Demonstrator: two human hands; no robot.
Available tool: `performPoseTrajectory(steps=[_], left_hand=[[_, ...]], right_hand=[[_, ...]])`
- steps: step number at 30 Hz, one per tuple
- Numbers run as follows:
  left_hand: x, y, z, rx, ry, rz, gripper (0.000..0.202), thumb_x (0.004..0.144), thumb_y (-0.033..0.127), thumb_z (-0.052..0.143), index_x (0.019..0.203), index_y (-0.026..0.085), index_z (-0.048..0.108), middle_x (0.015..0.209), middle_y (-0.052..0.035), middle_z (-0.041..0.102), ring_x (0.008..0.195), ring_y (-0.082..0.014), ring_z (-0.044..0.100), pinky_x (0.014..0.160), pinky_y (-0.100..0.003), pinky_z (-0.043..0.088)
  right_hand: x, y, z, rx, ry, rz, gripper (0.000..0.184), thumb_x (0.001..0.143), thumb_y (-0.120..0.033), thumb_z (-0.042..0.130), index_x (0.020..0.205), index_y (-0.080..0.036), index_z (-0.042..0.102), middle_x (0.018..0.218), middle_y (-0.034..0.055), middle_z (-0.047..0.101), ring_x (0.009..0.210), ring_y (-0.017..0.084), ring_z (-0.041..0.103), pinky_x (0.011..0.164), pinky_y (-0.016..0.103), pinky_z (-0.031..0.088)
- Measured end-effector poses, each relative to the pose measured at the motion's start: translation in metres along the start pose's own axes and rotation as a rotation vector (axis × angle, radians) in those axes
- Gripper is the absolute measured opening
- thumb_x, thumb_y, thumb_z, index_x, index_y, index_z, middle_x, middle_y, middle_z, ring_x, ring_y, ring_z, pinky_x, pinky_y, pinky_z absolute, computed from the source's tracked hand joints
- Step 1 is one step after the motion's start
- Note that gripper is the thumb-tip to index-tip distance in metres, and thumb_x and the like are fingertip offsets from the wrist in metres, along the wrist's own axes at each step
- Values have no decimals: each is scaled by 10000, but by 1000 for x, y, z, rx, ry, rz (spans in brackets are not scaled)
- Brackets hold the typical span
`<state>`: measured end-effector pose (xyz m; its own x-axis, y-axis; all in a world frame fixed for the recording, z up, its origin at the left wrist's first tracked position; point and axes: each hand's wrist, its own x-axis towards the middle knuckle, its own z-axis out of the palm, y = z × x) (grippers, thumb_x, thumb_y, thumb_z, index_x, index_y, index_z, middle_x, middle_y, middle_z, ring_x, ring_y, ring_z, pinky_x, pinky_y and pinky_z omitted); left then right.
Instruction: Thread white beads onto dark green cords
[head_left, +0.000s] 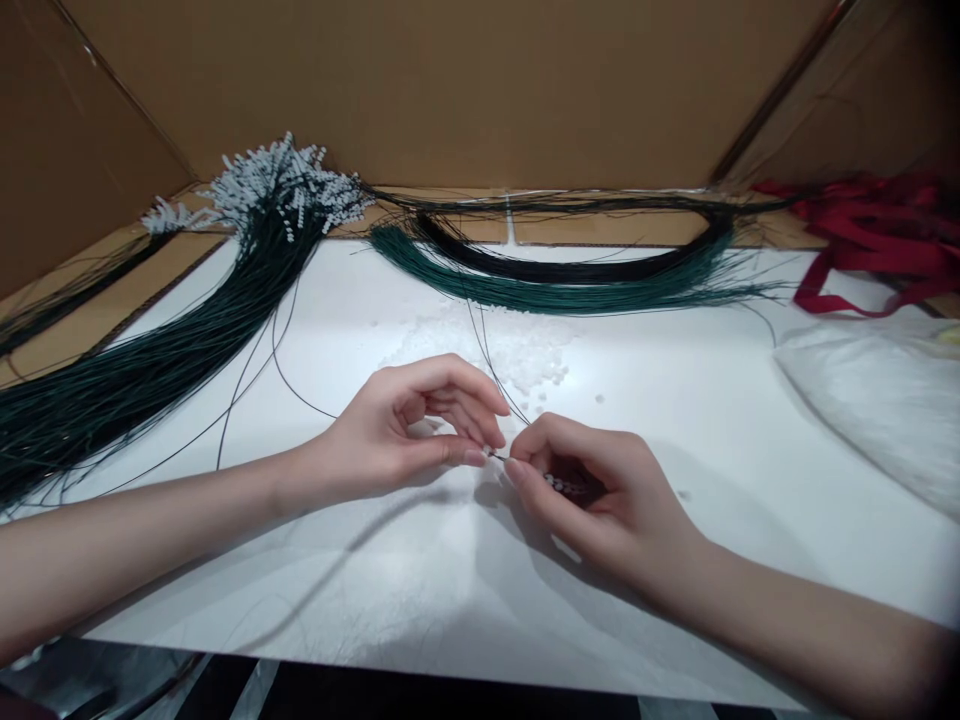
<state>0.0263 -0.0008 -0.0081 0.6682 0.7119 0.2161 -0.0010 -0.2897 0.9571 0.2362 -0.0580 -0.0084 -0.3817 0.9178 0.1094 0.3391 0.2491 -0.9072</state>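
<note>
My left hand (431, 420) is closed in a pinch, its thumb and fingertips on a small white bead (489, 451) at the tip of a dark thin wire (501, 458). My right hand (592, 480) pinches that wire just to the right, thumb against index finger. A short row of white beads (562, 484) on wire shows inside the curl of the right hand, partly hidden by the fingers. Two dark wire lengths (487, 350) run up and away from the right fingertips. Loose white beads (536, 360) lie scattered beyond the hands.
A thick bundle of green wires with white beaded ends (285, 190) lies at the left. Green wires (555, 290) and black wires (600, 268) curve across the back. Red ribbon (877, 240) and a clear plastic bag (885, 400) are at the right. Cardboard walls (450, 90) rise behind the white board (360, 600).
</note>
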Motion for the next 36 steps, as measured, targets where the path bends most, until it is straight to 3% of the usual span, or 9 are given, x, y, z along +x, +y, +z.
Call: performPoseTrajectory(steps=[31, 36], left_hand=[[0, 1, 1, 47, 3, 32, 274, 808, 91, 724, 1038, 161, 591, 843, -15, 704, 781, -106, 701, 729, -184, 580], [1, 0, 4, 58, 2, 96, 268, 793, 64, 723, 1019, 150, 606, 809, -16, 700, 748, -106, 700, 712, -181, 585]], right_hand=[[-1, 0, 1, -17, -8, -7, 133, 877, -136, 526, 751, -176, 537, 581, -59, 417, 523, 73, 360, 487, 215, 304], [0, 0, 1, -12, -18, -8, 133, 873, -129, 524, 749, -176, 534, 576, -59, 415, 516, 71, 352, 481, 213, 298]])
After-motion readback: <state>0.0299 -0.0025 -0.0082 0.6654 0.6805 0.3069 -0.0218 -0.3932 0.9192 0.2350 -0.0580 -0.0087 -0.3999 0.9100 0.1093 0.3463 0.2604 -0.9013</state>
